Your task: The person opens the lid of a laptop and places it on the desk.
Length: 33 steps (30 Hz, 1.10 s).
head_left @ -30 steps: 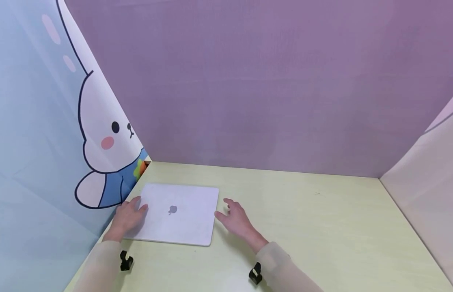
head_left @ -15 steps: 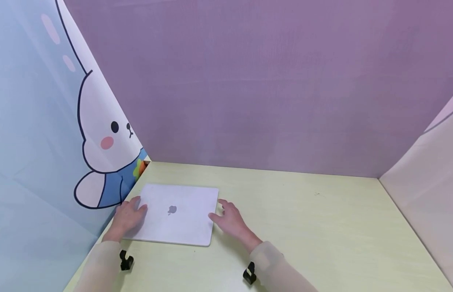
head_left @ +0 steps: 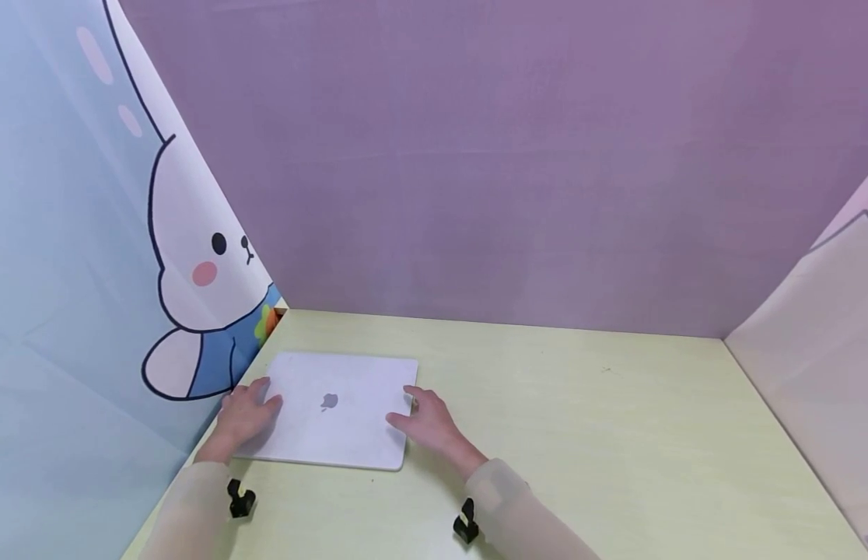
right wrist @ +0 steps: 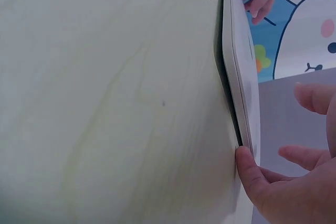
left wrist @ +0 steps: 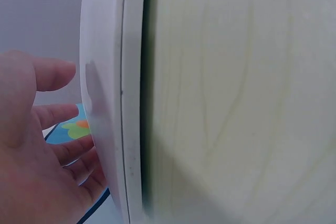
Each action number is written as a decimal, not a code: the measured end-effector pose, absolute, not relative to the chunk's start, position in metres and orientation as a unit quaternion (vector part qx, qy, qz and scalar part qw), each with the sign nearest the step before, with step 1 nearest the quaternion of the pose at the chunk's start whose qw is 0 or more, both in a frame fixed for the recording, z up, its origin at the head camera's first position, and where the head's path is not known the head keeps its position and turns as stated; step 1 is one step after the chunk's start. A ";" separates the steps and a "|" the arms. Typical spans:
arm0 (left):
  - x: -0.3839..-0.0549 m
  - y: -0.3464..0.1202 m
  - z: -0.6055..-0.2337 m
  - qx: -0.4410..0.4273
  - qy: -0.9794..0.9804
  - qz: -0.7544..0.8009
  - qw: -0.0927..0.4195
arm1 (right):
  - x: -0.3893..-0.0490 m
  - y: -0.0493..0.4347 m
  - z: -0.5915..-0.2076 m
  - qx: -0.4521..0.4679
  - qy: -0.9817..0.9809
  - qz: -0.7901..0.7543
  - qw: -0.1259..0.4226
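Note:
A closed silver laptop [head_left: 336, 428] with an apple logo lies flat on the table, towards its left side. My left hand [head_left: 243, 416] is at the laptop's left edge, thumb over the lid; in the left wrist view its fingers [left wrist: 73, 150] are spread and loosely bent beside the casing. At the opposite edge is my right hand [head_left: 430, 426], its thumb reaching over the lid. The right wrist view shows one fingertip [right wrist: 244, 156] right at the laptop's lower edge, with the thumb held well apart from the lid.
The pale wood-grain table [head_left: 581, 435] extends to the right of the laptop. A purple cloth wall [head_left: 511, 171] stands at the back. On the left hangs a blue curtain [head_left: 63, 272] with a white rabbit, close to my left hand; a pale panel [head_left: 826, 373] bounds the right side.
My right hand has moved left, from beside the laptop to its right edge, with the thumb now over the lid. The left hand and the laptop have stayed in place.

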State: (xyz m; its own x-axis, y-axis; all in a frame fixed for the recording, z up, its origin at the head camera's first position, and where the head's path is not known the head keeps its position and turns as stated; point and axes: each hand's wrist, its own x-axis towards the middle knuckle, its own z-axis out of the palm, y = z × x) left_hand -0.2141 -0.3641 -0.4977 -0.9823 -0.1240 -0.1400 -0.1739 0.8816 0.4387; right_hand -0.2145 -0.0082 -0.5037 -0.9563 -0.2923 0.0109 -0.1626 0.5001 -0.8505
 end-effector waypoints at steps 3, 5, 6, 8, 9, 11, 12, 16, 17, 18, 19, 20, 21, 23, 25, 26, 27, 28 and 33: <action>-0.214 -0.363 -0.498 -0.075 0.969 0.229 0.058 | -0.214 -0.012 -0.504 -0.134 0.864 -0.481 0.064; -0.214 -0.364 -0.499 -0.075 0.969 0.229 0.059 | -0.213 -0.014 -0.504 -0.134 0.862 -0.485 0.062; -0.215 -0.364 -0.499 -0.074 0.969 0.228 0.059 | -0.213 -0.015 -0.503 -0.134 0.861 -0.487 0.061; -0.215 -0.364 -0.500 -0.072 0.970 0.226 0.057 | -0.212 -0.016 -0.503 -0.134 0.860 -0.489 0.061; -0.215 -0.364 -0.500 -0.072 0.970 0.224 0.056 | -0.212 -0.016 -0.503 -0.135 0.860 -0.489 0.059; -0.216 -0.363 -0.500 -0.072 0.972 0.218 0.055 | -0.213 -0.016 -0.502 -0.133 0.862 -0.486 0.060; -0.217 -0.362 -0.500 -0.072 0.973 0.214 0.053 | -0.213 -0.017 -0.503 -0.133 0.864 -0.481 0.061; -0.219 -0.359 -0.501 -0.076 0.976 0.198 0.052 | -0.215 -0.017 -0.505 -0.127 0.871 -0.469 0.068; -0.219 -0.359 -0.501 -0.077 0.976 0.196 0.053 | -0.216 -0.018 -0.506 -0.127 0.873 -0.467 0.067; -0.219 -0.358 -0.501 -0.077 0.977 0.194 0.053 | -0.216 -0.018 -0.507 -0.126 0.874 -0.465 0.067; -0.219 -0.358 -0.502 -0.078 0.977 0.193 0.053 | -0.216 -0.018 -0.507 -0.124 0.874 -0.466 0.067; -0.219 -0.358 -0.502 -0.077 0.977 0.191 0.052 | -0.216 -0.018 -0.508 -0.123 0.874 -0.466 0.067; -0.219 -0.358 -0.503 -0.078 0.977 0.192 0.052 | -0.216 -0.019 -0.508 -0.123 0.874 -0.466 0.068; -0.219 -0.358 -0.503 -0.079 0.977 0.193 0.050 | -0.216 -0.020 -0.508 -0.122 0.876 -0.461 0.070; -0.218 -0.358 -0.503 -0.079 0.977 0.194 0.046 | -0.216 -0.021 -0.508 -0.119 0.879 -0.455 0.073; -0.218 -0.358 -0.502 -0.079 0.977 0.195 0.045 | -0.215 -0.022 -0.508 -0.118 0.882 -0.450 0.074; -0.218 -0.358 -0.502 -0.078 0.976 0.197 0.044 | -0.215 -0.022 -0.507 -0.117 0.885 -0.445 0.074; -0.217 -0.357 -0.501 -0.076 0.976 0.197 0.044 | -0.215 -0.022 -0.507 -0.115 0.887 -0.441 0.074; -0.217 -0.354 -0.498 -0.070 0.976 0.200 0.044 | -0.215 -0.022 -0.508 -0.119 0.898 -0.420 0.062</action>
State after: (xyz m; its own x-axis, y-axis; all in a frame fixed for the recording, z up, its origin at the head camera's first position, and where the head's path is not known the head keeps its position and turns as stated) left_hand -0.2167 -0.3539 -0.4983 -0.9864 -0.1188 -0.1133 -0.1537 0.9102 0.3846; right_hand -0.2150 -0.0224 -0.5076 -0.9640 -0.2658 -0.0116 -0.1616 0.6194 -0.7683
